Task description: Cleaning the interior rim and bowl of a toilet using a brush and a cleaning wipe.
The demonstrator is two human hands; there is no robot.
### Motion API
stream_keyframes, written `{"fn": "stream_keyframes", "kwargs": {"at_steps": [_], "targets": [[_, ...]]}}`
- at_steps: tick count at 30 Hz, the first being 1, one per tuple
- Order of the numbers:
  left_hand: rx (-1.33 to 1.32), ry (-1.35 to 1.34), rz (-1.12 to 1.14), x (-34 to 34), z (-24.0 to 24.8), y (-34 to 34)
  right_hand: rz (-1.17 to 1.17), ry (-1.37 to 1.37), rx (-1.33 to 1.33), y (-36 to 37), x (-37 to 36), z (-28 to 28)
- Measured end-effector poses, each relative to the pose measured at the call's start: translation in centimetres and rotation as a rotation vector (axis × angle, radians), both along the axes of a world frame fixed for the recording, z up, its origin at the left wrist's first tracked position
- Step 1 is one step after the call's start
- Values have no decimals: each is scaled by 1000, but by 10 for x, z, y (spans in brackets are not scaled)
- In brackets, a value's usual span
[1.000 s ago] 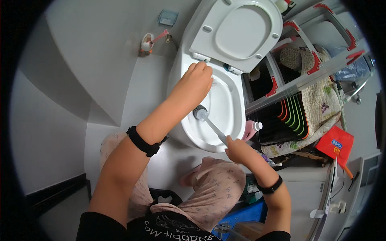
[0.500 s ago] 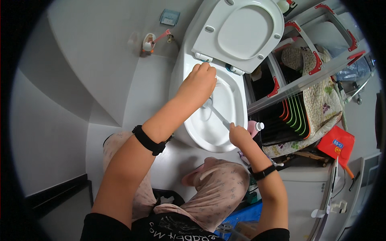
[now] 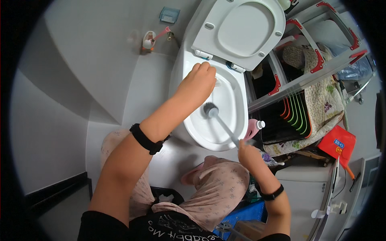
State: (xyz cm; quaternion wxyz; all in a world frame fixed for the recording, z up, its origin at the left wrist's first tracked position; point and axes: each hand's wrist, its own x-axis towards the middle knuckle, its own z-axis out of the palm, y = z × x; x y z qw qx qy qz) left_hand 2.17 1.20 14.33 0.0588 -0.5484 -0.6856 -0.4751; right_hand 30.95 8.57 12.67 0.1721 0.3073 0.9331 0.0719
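The right hand (image 3: 249, 156) holds the toilet brush (image 3: 225, 127) by its handle; its head lies inside the toilet bowl (image 3: 243, 100), at eleven o'clock from this hand. It seems light and stiff, best gripped at the handle's end. I cannot tell what the left hand (image 3: 200, 81) holds.

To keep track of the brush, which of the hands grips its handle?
The right hand grips the brush by its handle; the left hand is over the left side of the toilet bowl, apart from the brush.
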Motion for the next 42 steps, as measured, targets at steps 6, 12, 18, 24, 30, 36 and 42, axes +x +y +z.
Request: {"fn": "stream_keyframes", "kwargs": {"at_steps": [6,12,18,24,30,36,42], "targets": [[2,50,61,-8,5,-12,16,-100,-314,-60,3,78],[-37,41,-4,2,10,-1,-167,-122,33,-19,43,84],[0,33,15,-4,5,-8,-126,-279,-116,-59,23,112],[-4,4,6,1,7,-5,-34,-88,-317,-37,9,105],[20,31,7,-2,10,-6,-85,-144,-31,9,9,43],[32,26,22,-3,10,-9,47,-127,-171,14,-41,-1],[26,81,26,-4,10,-8,63,-128,-179,26,-54,-1]]}}
